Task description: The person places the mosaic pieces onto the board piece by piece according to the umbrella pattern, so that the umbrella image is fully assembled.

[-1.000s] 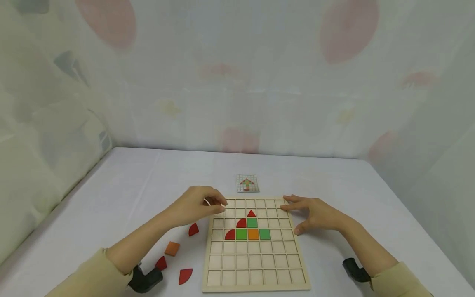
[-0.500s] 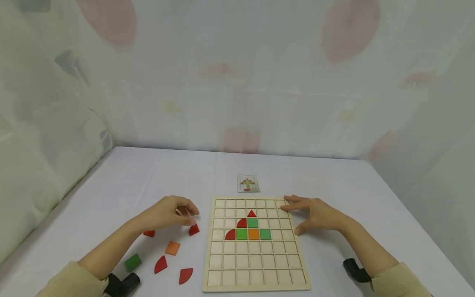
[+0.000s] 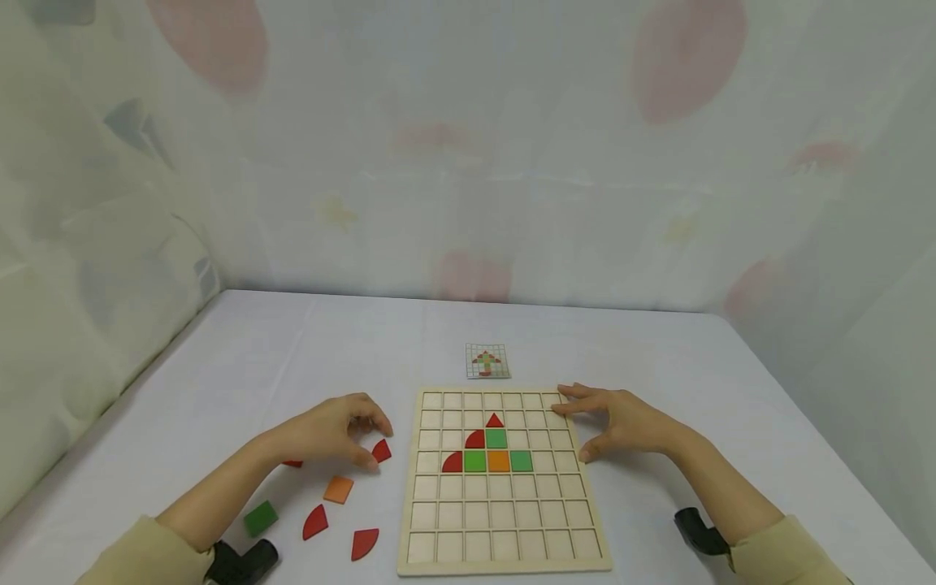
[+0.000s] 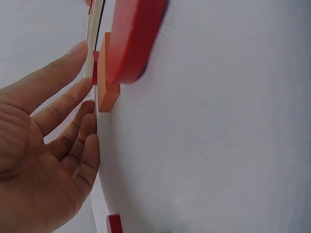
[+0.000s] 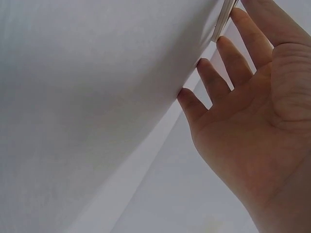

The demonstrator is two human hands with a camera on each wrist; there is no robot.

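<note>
My left hand (image 3: 329, 431) is at a red quarter-circle tile (image 3: 382, 451) lying left of the wooden grid board (image 3: 508, 565). Thumb and forefinger stand apart around that tile; in the left wrist view their tips are close to the red tile (image 4: 95, 68), and I cannot tell whether they touch it. My right hand (image 3: 621, 418) rests its spread fingertips on the board's right edge. Set in the grid are a red triangle (image 3: 494, 421), two red quarter-circles (image 3: 453, 462), green squares (image 3: 475, 461) and an orange square (image 3: 498, 461).
Left of the board lie a loose orange square (image 3: 339, 490), a green square (image 3: 261, 518) and more red quarter-circles (image 3: 365, 543), one partly hidden by the left forearm. A small pattern card (image 3: 487, 361) lies behind the board. Patterned cloth walls (image 3: 468, 162) surround the white table.
My left hand has moved left and down from the board's upper left corner to the loose red tile, and its thumb and forefinger have spread. My right hand stays at the board's edge.
</note>
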